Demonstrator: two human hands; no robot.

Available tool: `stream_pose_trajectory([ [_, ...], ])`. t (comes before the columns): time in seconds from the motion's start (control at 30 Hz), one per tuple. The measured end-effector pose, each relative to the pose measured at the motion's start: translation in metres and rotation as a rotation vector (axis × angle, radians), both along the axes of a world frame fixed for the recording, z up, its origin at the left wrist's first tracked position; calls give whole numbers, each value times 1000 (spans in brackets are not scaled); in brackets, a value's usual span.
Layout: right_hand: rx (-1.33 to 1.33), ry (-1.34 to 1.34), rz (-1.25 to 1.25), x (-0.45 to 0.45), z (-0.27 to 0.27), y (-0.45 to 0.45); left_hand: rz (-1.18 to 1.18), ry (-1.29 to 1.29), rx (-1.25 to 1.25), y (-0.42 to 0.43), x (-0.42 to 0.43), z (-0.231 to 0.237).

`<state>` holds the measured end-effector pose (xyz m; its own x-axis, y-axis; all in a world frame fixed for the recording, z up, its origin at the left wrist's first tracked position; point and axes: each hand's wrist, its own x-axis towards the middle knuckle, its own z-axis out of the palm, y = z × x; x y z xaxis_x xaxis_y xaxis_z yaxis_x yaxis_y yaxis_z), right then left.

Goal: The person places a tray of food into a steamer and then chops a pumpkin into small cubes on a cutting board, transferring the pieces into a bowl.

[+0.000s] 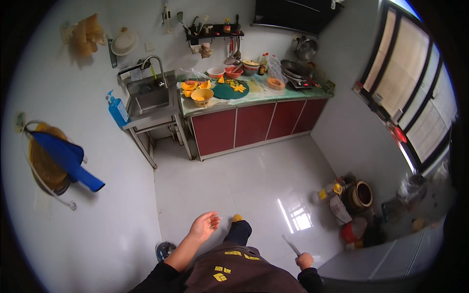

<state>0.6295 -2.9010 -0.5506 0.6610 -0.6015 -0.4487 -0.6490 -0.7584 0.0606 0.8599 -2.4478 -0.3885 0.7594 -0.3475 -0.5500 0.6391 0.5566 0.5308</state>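
My left hand (205, 226) is held out in front of my body at the lower centre, fingers loosely curled and apart, with nothing in it. At the lower right my right hand (305, 260) is closed around the handle of a knife (291, 245), its blade pointing forward over the floor. Across the room, a round green cutting board (231, 90) on the counter carries cut yellow-orange pieces (239, 88). Beside it stand a yellow bowl (202, 98) holding orange pieces and several pumpkin wedges (189, 86).
A steel sink (152, 102) adjoins the red-fronted cabinets (214, 132). On the counter's right sits a black wok (296, 69). A brown crock (362, 194) and bottles stand on the floor at right. A blue soap bottle (118, 111) is beside the sink.
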Motion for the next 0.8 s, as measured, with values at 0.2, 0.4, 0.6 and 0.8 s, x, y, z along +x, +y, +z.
stream_pose_trajectory([
  [0.2, 446, -750, -359, 177, 66, -19, 151, 50, 102, -36, 141, -19],
  [0.4, 533, -1073, -133, 372, 137, -5, -22, -166, 65, -137, 314, 42],
  [0.6, 1005, -1060, -117, 561, 157, 7, -47, -249, 111, -205, 444, 57],
  [0.8, 1008, -1175, 12, 734, 183, -31, 102, -190, 308, -224, 575, 40],
])
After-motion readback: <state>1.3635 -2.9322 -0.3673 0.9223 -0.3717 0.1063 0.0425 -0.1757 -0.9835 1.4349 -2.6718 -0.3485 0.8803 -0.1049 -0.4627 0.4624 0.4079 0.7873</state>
